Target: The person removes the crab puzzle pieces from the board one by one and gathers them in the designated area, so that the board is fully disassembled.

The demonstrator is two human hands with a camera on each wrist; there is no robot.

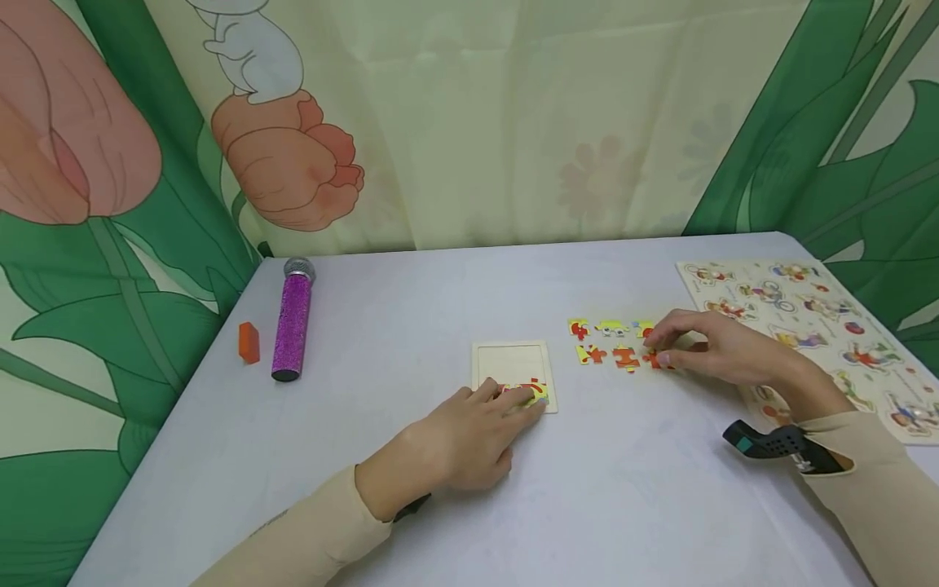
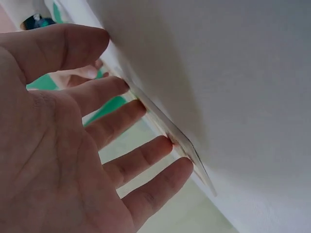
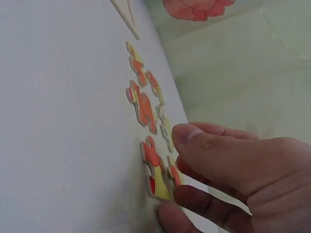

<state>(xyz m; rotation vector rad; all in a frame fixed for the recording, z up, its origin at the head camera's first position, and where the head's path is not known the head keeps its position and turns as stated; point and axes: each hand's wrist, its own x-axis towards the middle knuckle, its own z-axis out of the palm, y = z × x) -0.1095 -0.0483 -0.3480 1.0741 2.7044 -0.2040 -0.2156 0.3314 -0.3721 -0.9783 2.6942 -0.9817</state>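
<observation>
A small pale wooden puzzle tray [image 1: 509, 361] lies on the white table, with red and yellow puzzle pieces [image 1: 540, 390] along its near edge. My left hand [image 1: 473, 436] reaches over this tray, fingertips resting on the pieces and the near rim; in the left wrist view its fingers [image 2: 160, 182] are extended and spread. To the right, several loose pieces [image 1: 626, 358] lie in two rows. My right hand [image 1: 726, 346] hovers at the right end of these rows, loosely bent. In the right wrist view its fingertips are close beside an orange-and-yellow piece [image 3: 154, 162], nothing visible between them.
A large sheet [image 1: 800, 314] printed with small figures covers the table's right side. At the left lie a purple glitter microphone [image 1: 295, 322] and an orange block [image 1: 249, 343]. Behind the table hangs a printed curtain [image 1: 499, 122].
</observation>
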